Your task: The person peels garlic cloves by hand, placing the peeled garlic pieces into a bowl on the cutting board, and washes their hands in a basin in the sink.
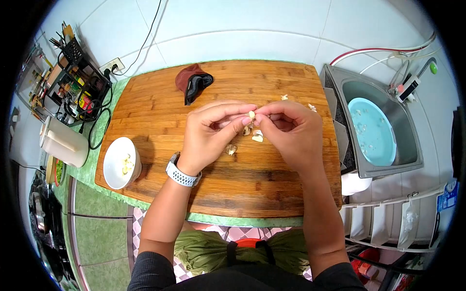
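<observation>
Over the middle of a wooden board (262,194), my left hand (211,133) and my right hand (296,136) meet at the fingertips. Between them is a small pale garlic clove (252,115), pinched by the thumb and forefinger of my left hand. The thumb and forefinger of my right hand press together at its right side; anything they grip is too small to make out. Garlic pieces (257,136) and a brownish piece (231,149) lie on the board just below my fingers. A white bowl (135,169) at the left holds several peeled cloves (127,164).
A brown and black cloth item (194,82) lies at the board's back. Skin scraps (312,107) are at the right. Beyond stands a sink (412,145) with a light blue basin (371,133). A white pitcher (65,141) and a black rack (87,87) are at the left.
</observation>
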Demonstrator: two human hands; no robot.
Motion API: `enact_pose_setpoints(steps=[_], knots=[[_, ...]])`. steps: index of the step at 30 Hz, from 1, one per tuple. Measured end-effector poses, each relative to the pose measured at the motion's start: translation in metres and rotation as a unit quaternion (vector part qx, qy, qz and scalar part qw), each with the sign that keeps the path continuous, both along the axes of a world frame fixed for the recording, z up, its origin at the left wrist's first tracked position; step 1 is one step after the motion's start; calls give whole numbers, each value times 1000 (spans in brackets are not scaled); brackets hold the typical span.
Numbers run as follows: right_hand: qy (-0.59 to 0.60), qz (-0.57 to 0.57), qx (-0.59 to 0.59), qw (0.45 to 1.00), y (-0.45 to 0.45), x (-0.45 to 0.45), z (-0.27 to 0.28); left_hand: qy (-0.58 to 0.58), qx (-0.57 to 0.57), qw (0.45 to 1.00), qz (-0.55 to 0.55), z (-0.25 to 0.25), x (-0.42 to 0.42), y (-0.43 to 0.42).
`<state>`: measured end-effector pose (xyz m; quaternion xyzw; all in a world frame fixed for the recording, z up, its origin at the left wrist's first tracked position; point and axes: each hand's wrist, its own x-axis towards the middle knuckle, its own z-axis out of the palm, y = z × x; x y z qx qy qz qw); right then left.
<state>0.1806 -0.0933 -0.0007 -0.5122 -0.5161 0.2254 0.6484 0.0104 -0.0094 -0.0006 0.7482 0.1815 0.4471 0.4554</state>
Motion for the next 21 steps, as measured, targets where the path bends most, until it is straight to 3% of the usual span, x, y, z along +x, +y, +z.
enact_pose_setpoints(steps=[9,11,14,21], knots=[[-37,-29,3,999,-1,0,1,2,-15,1000,-9,-2,2,-1],[-98,-55,16,994,-3,0,3,-6,-23,1000,-13,-4,3,0],[-38,-37,23,998,0,-1,1,-2,-6,1000,0,-3,3,-1],[-86,-43,27,995,-3,-3,6,-10,-27,999,-13,-2,2,-1]])
